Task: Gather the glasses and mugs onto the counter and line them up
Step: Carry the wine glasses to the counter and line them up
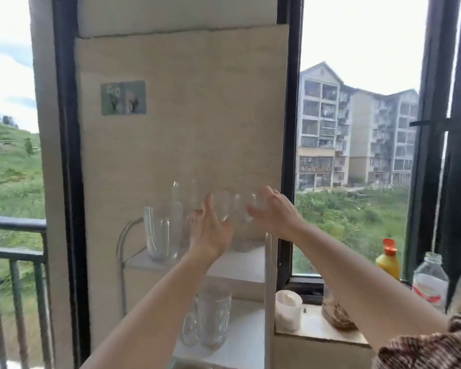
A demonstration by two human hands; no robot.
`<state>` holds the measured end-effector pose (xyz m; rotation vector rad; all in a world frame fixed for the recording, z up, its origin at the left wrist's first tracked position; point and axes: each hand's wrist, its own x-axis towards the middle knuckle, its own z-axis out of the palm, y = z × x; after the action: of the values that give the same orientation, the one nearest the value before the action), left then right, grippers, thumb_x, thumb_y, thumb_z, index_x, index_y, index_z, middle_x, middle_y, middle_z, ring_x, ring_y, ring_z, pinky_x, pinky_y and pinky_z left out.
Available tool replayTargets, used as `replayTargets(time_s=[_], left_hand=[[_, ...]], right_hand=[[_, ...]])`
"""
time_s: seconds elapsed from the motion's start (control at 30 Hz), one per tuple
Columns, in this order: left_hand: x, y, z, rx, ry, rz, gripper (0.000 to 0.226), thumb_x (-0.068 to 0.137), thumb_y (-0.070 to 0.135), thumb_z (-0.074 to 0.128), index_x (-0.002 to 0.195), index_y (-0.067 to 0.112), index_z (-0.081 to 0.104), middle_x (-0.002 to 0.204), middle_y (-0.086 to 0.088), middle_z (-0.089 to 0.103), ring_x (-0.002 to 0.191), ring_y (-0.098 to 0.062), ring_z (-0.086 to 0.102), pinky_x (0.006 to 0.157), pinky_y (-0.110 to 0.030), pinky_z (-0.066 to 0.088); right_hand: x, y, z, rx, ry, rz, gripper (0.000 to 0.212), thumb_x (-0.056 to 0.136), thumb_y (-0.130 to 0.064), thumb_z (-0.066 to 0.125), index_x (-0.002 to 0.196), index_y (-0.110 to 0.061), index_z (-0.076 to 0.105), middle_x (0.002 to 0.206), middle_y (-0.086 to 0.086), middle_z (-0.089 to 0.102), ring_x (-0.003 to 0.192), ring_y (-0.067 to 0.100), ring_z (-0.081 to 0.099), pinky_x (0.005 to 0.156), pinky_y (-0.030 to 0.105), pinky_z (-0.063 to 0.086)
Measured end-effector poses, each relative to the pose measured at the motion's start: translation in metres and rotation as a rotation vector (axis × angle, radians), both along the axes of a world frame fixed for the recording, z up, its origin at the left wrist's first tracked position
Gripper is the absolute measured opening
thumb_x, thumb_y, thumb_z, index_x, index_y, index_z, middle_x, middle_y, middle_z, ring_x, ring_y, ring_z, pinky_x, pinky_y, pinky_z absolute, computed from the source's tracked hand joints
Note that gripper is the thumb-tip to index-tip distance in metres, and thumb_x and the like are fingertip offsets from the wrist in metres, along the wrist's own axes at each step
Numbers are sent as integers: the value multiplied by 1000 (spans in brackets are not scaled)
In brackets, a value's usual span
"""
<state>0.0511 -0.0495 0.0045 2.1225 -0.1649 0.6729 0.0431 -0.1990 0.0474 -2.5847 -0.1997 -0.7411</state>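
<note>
With both open hands, left hand point(210, 230) and right hand point(274, 211), closing on blurred upper-shelf glasses point(232, 206), risks knocking one off.

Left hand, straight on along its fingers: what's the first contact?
Likely the stemmed glass on the top shelf: the left hand points up and forward with that bowl just off its fingertips. Motion blur leaves depth uncertain; it may already be touching.

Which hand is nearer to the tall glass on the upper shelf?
Left. The left hand is just right of the tall glass; the right hand is farther right.
</note>
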Motion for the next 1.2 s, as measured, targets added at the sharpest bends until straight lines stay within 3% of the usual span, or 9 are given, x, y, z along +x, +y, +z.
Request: replayTargets(time_s=[0.1, 0.3, 0.57, 0.63, 0.7, 0.77, 0.9, 1.0, 1.2], left_hand=[[19, 0, 0, 14, -21, 4, 76, 87, 31, 55, 148, 31, 8, 132, -22, 41, 121, -38, 42, 99, -43, 35], [35, 5, 0, -40, -132, -55, 54, 83, 22, 59, 131, 28, 35, 120, -15, 47, 100, -35, 52, 79, -32, 37], [35, 12, -6, -91, -295, -106, 37, 81, 12, 67, 110, 20, 45, 108, -5, 45, 70, -16, 50, 67, -22, 31], [29, 12, -6, -58, -366, -91, 37, 81, 11, 68, 110, 16, 47, 110, -5, 45, 70, -9, 47, 63, -16, 27], [21, 11, -2, -26, -429, -66, 37, 80, 11, 69, 111, 15, 48, 112, -6, 46, 77, -14, 48, 66, -17, 28], [12, 9, 6, -24, -490, -51, 36, 80, 11, 68, 110, 14, 49, 113, -7, 45, 83, -21, 52, 66, -20, 31], [-12, 1, 26, -33, -607, -50, 33, 80, 10, 67, 108, 14, 50, 114, -7, 49, 90, -21, 53, 65, -21, 36], [-35, -15, 39, -15, -643, -67, 35, 78, 13, 70, 107, 18, 51, 113, -2, 52, 81, -14, 50, 57, -12, 30], [-89, -71, 51, -94, -663, -185, 39, 76, 19, 73, 107, 25, 50, 114, 6, 51, 65, 2, 47, 57, -16, 35]], right_hand=[[19, 5, 3, 109, 14, 2, 55, 87, -45, 58, 129, -13, 46, 127, 8, 55, 113, 25, 52, 84, 33, 42], [39, 15, 6, 178, 59, 11, 64, 83, -47, 65, 130, -7, 50, 126, 9, 59, 108, 23, 56, 78, 26, 39], [37, 16, 7, 452, 89, 113, 52, 69, -31, 84, 100, 7, 65, 82, 11, 59, 75, 23, 56, 83, 52, 52], [33, 16, 6, 513, 58, 124, 51, 66, -31, 86, 102, -1, 65, 91, 9, 61, 84, 19, 59, 88, 52, 51], [24, 14, 11, 545, 18, 120, 77, 65, -34, 86, 129, -5, 56, 118, 8, 62, 107, 19, 61, 94, 43, 52], [13, 9, 17, 555, -48, 131, 84, 65, -36, 86, 135, -7, 50, 129, 8, 58, 114, 19, 58, 95, 41, 52], [-20, -11, 31, 657, -149, 150, 73, 65, -33, 85, 127, -6, 57, 123, 7, 62, 111, 22, 61, 93, 45, 53], [-53, -37, 41, 773, -191, 197, 36, 68, -22, 84, 97, -12, 65, 101, 6, 67, 101, 30, 66, 88, 49, 56], [-130, -109, 43, 848, -200, 145, 66, 71, -19, 82, 128, -2, 54, 117, 11, 64, 104, 26, 66, 82, 35, 58]])
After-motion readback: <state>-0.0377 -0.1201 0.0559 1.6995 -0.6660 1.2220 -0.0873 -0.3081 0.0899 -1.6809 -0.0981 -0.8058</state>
